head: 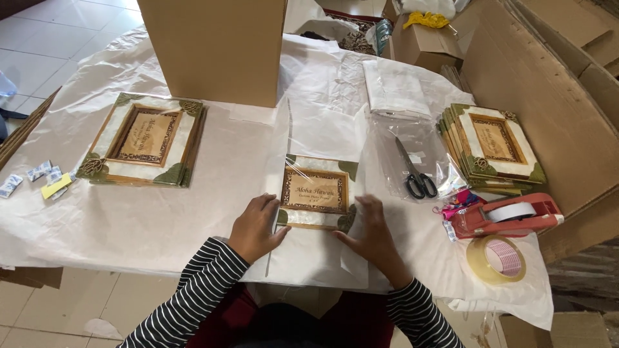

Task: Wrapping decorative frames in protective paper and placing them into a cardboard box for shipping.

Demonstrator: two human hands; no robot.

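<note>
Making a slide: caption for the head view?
Both hands, left hand and right hand, press white wrapping paper around a picture frame.

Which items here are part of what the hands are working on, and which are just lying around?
In hand:
- left hand and right hand, both flat on the wrapping
- picture frame between them
- clear plastic sleeve over it

Lying about:
- scissors
- red tape dispenser
- tape roll
- frame stack
- left frames
- cardboard box
- small sachets

2 tape rolls (495,259), 1 scissors (414,175), 2 frame stacks (147,138), 1 wrapped frame (315,191).
</note>
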